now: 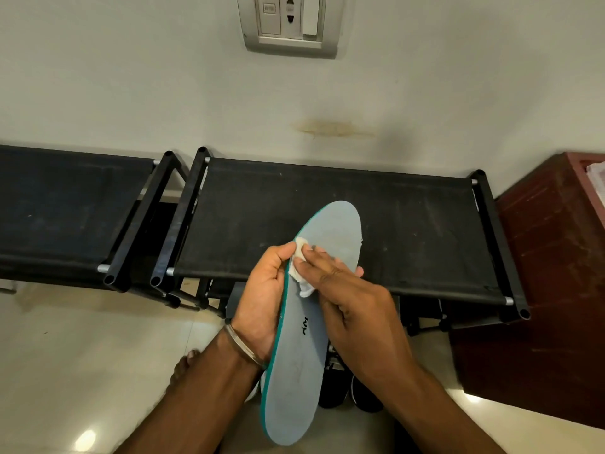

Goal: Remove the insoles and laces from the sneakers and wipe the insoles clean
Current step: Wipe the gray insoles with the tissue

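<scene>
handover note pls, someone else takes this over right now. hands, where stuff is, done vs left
Left hand: grips the grey foam insole with the teal edge by its side, holding it up over the black fabric shoe rack.
Right hand: presses a small white cloth onto the insole's top face.
Black sneakers sit on the floor below, mostly hidden.
Done: this insole is out.
Left: finish wiping it. The other insole and the laces are not visible, so check their state.
</scene>
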The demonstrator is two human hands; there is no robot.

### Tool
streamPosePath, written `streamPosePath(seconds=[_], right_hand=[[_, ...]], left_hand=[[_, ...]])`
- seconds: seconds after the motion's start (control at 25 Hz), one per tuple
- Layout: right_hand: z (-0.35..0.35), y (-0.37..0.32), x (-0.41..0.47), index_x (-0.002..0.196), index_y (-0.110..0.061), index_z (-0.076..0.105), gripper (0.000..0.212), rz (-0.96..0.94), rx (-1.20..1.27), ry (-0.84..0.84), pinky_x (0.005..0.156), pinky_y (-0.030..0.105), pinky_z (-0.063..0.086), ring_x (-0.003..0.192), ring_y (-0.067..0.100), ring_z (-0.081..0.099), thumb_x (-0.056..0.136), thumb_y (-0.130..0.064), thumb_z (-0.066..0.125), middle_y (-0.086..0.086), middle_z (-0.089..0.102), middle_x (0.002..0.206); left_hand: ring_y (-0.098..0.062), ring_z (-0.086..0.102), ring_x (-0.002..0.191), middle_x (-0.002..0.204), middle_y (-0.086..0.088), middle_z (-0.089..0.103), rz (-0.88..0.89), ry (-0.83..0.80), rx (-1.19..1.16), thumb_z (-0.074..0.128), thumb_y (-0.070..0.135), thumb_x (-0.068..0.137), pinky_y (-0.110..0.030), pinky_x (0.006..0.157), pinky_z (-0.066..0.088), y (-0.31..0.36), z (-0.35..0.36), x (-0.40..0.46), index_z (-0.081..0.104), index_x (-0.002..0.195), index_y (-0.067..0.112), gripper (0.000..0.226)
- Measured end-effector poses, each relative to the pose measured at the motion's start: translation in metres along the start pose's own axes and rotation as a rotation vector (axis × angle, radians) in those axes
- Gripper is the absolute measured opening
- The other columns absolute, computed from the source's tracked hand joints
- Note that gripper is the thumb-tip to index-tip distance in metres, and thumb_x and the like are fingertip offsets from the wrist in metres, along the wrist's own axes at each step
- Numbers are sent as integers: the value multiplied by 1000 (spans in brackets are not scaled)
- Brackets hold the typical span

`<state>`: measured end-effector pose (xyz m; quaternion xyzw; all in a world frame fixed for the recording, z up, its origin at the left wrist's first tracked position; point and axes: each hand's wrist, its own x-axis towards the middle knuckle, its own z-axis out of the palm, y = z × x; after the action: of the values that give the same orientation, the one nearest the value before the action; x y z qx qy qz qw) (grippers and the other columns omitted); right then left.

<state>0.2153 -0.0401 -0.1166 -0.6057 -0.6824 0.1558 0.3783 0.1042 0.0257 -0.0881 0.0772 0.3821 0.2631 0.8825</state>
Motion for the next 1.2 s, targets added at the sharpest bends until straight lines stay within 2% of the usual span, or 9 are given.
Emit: streamPosePath(seconds=[0.16, 0.24, 0.36, 0.52, 0.72, 0.84, 0.92, 1.04, 1.2], right_hand=[[-22, 30, 7, 134, -18, 59, 51, 231, 32, 121, 104, 43, 48, 135, 5, 43, 89, 6, 63, -12, 45, 143], [-19, 17, 7, 136, -17, 57, 51, 214, 57, 119, 108, 36, 44, 135, 8, 46, 90, 5, 64, -8, 47, 144], [-7, 3, -1, 139, -16, 53, 51, -33, 19, -34, 115, 29, 34, 139, 5, 39, 92, 1, 62, -3, 47, 147], [-23, 28, 6, 136, -17, 57, 52, 233, 36, 106, 100, 44, 51, 136, 5, 42, 89, 1, 65, -8, 47, 145], [-6, 5, -3, 139, -17, 50, 57, -77, -80, -73, 115, 28, 32, 139, 7, 40, 88, 1, 68, -2, 49, 145], [-18, 26, 6, 131, -11, 61, 63, 109, -186, 59, 112, 36, 34, 132, 13, 46, 74, 9, 79, 2, 55, 139], [-14, 15, 4, 133, -12, 59, 58, 83, -149, 28, 114, 33, 33, 135, 13, 45, 80, 7, 74, 2, 53, 141], [-3, 4, -4, 135, -14, 57, 50, -86, -98, -98, 116, 30, 31, 138, 10, 43, 89, 4, 64, 0, 52, 144], [-19, 29, 6, 131, -12, 61, 57, 89, -183, 45, 112, 38, 36, 133, 14, 46, 80, 9, 73, 1, 55, 139]], left_hand=[[-30, 67, 89, 108, -18, 69, -29, -46, 113, 45, 50, 89, -40, 82, 56, -3, 2, -4, 69, 118, 8, 57], [-29, 67, 93, 110, -18, 69, -33, -30, 95, 46, 49, 89, -39, 84, 55, -4, 5, -5, 69, 118, 7, 56], [-29, 65, 107, 118, -19, 67, -12, -10, 39, 47, 45, 90, -39, 91, 54, -1, 6, -5, 65, 124, 5, 56], [-30, 68, 82, 103, -20, 70, -12, 1, 118, 45, 48, 90, -38, 75, 58, -3, 3, -4, 71, 114, 6, 55], [-29, 70, 86, 107, -20, 70, 23, 12, 51, 41, 45, 93, -37, 79, 58, 3, 2, -3, 65, 122, 2, 58], [-30, 66, 93, 115, -20, 68, 24, 35, 130, 44, 50, 92, -41, 89, 53, 2, -2, -4, 70, 117, 9, 55], [-32, 64, 99, 123, -22, 64, 9, 54, 133, 45, 50, 91, -42, 94, 51, 2, -2, -3, 68, 120, 7, 57], [-30, 69, 92, 118, -21, 67, 29, 54, 58, 43, 48, 91, -40, 83, 57, 10, -3, -2, 64, 123, 3, 59], [-23, 67, 75, 94, -11, 72, 62, 76, 145, 41, 52, 94, -32, 70, 56, 6, -8, -2, 70, 117, 11, 56]])
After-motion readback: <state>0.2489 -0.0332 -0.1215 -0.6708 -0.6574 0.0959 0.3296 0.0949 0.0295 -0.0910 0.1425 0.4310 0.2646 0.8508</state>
